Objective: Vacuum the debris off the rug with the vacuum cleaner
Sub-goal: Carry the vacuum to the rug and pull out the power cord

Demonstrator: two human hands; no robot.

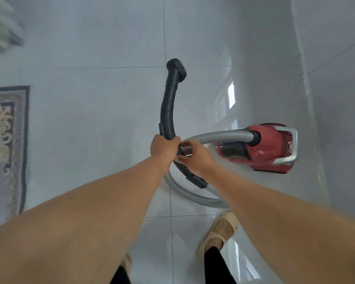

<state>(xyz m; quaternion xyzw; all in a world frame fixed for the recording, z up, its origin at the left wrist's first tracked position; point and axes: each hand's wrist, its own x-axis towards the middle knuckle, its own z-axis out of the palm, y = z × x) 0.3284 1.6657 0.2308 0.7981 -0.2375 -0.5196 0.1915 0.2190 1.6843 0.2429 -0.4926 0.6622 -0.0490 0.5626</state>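
- Two bare arms reach out from the near edge, one from the left and one from the right.
- Down near the bottom, a foot in a cream shoe [221, 232] stands on the floor, with a black trouser leg above it.
- Left hand [164, 148] has its fingers wrapped tight around the black curved handle tube [166, 115].
- Right hand [195, 155] touches the same tube just beside the left hand. Its fingers are bent and pinch the tube lightly.
- At the far end of the tube is a small black brush head [177, 66]. It is up in the air, pointing away.
- From the near end of the tube, a grey bendy hose [193, 196] loops low, passes under the right arm and runs to the red vacuum cleaner [268, 148].
- That red machine sits on the floor to the right, next to a white wall [336, 99].
- No words or brand names can be read on it; a small mark on its far end is too blurry.
- Over at the left edge lies the rug [10, 144]. It has a dark border and a pale swirly pattern, and it is well apart from the brush head.
- Any bits on the rug are too blurry to see.
- White shiny floor tiles [90, 119] with thin dark lines cover the room, and a bright window shines back from them.
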